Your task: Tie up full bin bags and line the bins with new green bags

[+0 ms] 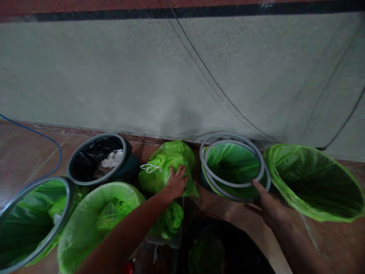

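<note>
My left hand (177,182) rests with fingers spread on a bulging green plastic bag (168,158) that stands by the wall. A white tie loops from the bag's left side. On the right, my right hand (266,199) is at the near rim of a trash bin (234,167) lined with green plastic. Two grey rings lie at that bin's top, one inside the other. The thumb or a finger touches the ring edge; the other fingers are partly hidden below the rim, so their grip is unclear.
To the right stands a green-lined bin (313,182). At left are a black-lined bin (97,160) with white waste and two more green-lined bins. Below me sits a dark container (242,243). A blue cable (58,152) and a thin black cable (211,72) run near the wall (114,76).
</note>
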The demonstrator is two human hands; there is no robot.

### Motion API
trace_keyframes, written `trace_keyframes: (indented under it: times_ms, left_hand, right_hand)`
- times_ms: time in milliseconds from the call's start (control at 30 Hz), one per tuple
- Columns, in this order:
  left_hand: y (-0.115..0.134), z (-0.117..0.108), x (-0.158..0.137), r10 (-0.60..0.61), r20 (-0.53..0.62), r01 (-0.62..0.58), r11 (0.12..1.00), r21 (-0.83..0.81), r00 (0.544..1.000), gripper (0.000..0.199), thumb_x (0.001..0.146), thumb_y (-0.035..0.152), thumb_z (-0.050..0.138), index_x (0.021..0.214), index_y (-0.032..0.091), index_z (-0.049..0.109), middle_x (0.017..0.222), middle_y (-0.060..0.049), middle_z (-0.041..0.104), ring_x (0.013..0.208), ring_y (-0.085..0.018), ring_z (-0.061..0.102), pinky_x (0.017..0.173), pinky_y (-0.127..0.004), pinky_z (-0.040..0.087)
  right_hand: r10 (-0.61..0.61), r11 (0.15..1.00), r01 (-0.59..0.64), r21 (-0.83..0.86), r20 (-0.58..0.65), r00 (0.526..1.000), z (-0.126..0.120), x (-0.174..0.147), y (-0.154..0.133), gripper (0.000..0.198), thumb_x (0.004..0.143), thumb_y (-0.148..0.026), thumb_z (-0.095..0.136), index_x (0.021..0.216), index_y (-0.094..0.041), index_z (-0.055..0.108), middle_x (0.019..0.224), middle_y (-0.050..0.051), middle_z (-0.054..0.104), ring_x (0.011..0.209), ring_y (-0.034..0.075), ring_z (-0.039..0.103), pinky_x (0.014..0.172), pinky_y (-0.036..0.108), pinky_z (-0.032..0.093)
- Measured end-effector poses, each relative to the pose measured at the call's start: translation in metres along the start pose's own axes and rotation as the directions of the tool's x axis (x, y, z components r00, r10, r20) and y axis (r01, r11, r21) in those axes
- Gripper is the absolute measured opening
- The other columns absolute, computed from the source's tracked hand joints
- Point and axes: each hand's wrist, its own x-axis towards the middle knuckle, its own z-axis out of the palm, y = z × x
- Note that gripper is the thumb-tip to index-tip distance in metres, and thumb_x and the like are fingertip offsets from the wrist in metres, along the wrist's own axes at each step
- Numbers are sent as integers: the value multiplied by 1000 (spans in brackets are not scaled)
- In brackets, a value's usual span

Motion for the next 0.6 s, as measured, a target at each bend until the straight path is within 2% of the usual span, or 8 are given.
trace_keyframes:
  times_ms: [67, 133, 200, 267, 367, 467, 533, 600]
  left_hand:
    - [-19, 15, 3, -101, 87, 96, 994, 56, 991, 47, 86, 16, 51, 132, 26, 61, 158, -11, 35, 148, -33, 22, 115, -67, 13]
    - [-41, 23, 7, -236, 96, 232, 972, 43, 967, 45, 89, 18, 47, 130, 28, 63, 156, -8, 40, 148, -34, 19, 116, -66, 12]
    - [-59, 26, 11, -287, 95, 285, 958, 32, 953, 45, 89, 24, 50, 133, 25, 61, 155, -11, 40, 148, -40, 14, 113, -70, 10]
    - [-65, 28, 12, -297, 98, 295, 955, 33, 950, 46, 89, 26, 51, 134, 22, 60, 155, -13, 40, 148, -42, 12, 112, -72, 10]
    - [-55, 33, 11, -295, 130, 291, 956, 47, 947, 45, 88, 21, 50, 131, 23, 63, 155, -13, 39, 147, -38, 21, 114, -68, 13]
    - [-33, 31, 9, -292, 191, 292, 956, 28, 937, 47, 77, 18, 63, 124, 20, 66, 153, -18, 40, 143, -40, 29, 113, -70, 16]
    - [-17, 19, 11, -326, 166, 341, 937, -75, 931, 50, 71, 17, 67, 121, 19, 67, 148, -20, 46, 138, -41, 35, 111, -71, 18]
    - [0, -1, 19, -379, 87, 386, 865, -321, 921, 48, 76, 18, 64, 124, 18, 65, 140, -18, 55, 132, -37, 45, 111, -65, 26]
  right_hand:
    - [14, 1000, -14, -9, -23, 1000, 3, 3, 1, 54, 71, -52, 76, 116, -27, 60, 125, 10, 65, 105, 30, 66, 75, 49, 63]
    - [17, 1000, -17, -15, -31, 999, 5, 5, 1, 51, 72, -45, 75, 116, -26, 59, 122, 10, 66, 100, 28, 67, 72, 48, 63]
    - [5, 1000, -6, -23, -25, 1000, 6, 6, 2, 48, 74, -41, 74, 117, -26, 59, 118, 10, 68, 93, 26, 68, 70, 47, 63]
    - [-7, 1000, 6, -23, -8, 1000, 5, 5, 2, 48, 74, -39, 73, 118, -26, 59, 117, 10, 68, 91, 26, 68, 68, 46, 63]
    - [-1, 1000, 1, -4, -7, 1000, 3, 3, 1, 50, 75, -44, 72, 120, -28, 59, 123, 9, 66, 96, 27, 67, 69, 47, 63]
    - [-12, 1000, 12, 5, -25, 1000, -1, 2, -2, 51, 76, -57, 66, 118, -29, 60, 125, 10, 65, 100, 28, 66, 71, 48, 62]
    - [-46, 999, 46, 5, -19, 999, -6, 3, -4, 53, 77, -64, 62, 117, -29, 61, 122, 10, 66, 100, 28, 66, 71, 47, 61]
    - [-87, 996, 87, -5, -9, 996, -9, 5, -4, 54, 76, -66, 61, 116, -29, 61, 117, 9, 68, 97, 26, 67, 72, 45, 61]
